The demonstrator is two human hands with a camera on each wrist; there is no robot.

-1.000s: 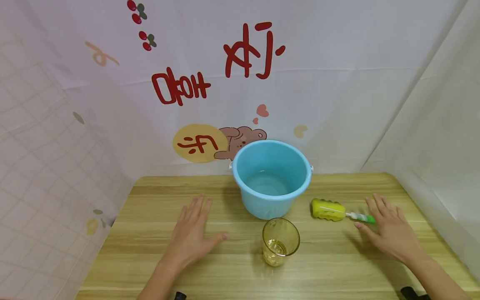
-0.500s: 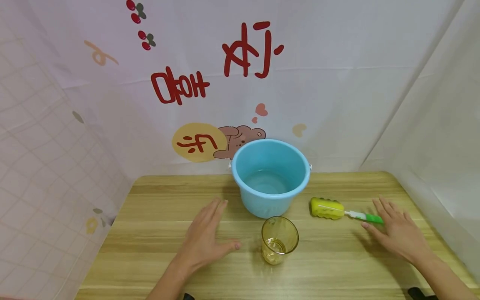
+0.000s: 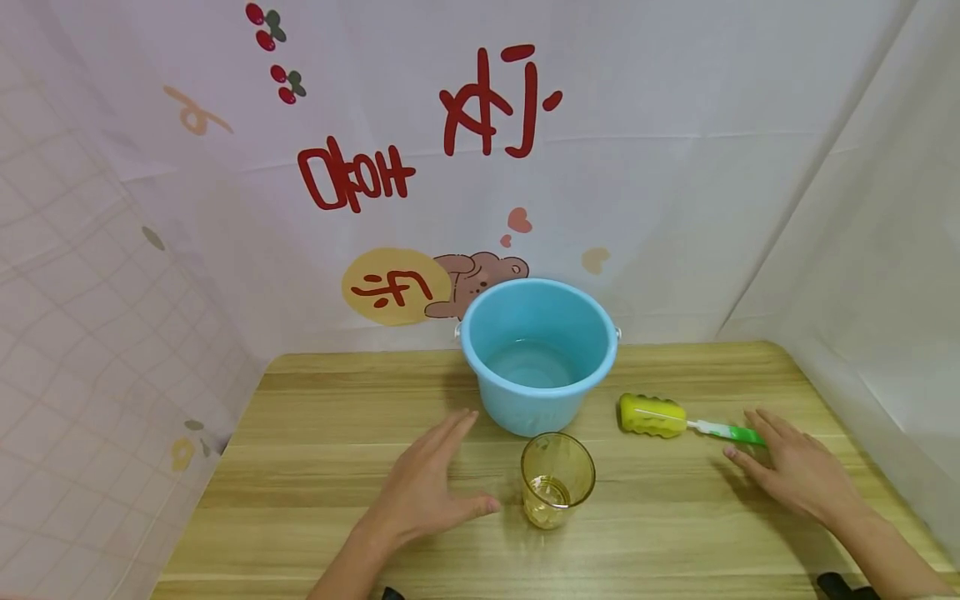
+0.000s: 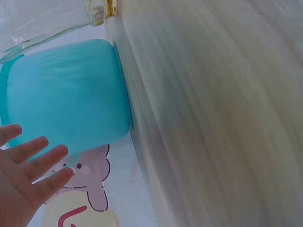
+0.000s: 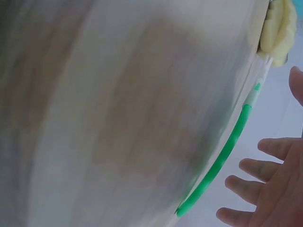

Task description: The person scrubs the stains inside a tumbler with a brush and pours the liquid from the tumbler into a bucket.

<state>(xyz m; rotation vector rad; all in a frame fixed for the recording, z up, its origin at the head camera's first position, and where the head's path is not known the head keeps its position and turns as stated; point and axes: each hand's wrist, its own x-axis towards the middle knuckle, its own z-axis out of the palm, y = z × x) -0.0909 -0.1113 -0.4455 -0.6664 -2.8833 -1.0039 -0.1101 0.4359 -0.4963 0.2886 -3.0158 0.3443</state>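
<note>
a transparent amber glass [image 3: 557, 482] is standing upright on the table [image 3: 300, 475], its smooth wall widening toward a round rim and its patterned base catching the light. the table is showing a pale wood grain running from left to right. just beyond the glass, a light blue bucket [image 3: 532, 410] is standing near the far edge, looking like smooth plastic, tapering downward under a rounded lip and holding a shallow layer of clear liquid [image 3: 534, 367]. to the right of both, a brush [image 3: 673, 419] is lying on the table: its yellow sponge head [image 3: 649, 415] is bulging in soft waves, a slim white neck [image 3: 701, 427] is joining on, and a slender green handle [image 3: 742, 435] is pointing right. behind everything, a creased white cloth [image 3: 645, 192] is hanging with red lettering. the left hand [image 3: 420, 496] is hovering left of the glass, fingers released and stretching toward the bucket, thumb pointing at the glass, which is standing just right of the thumb tip with a gap between. the right hand [image 3: 806, 475] is hovering by the handle's right end, fingers also released and loosely extended; the right wrist view is showing the handle lying near the fingertips but apart from them.
</note>
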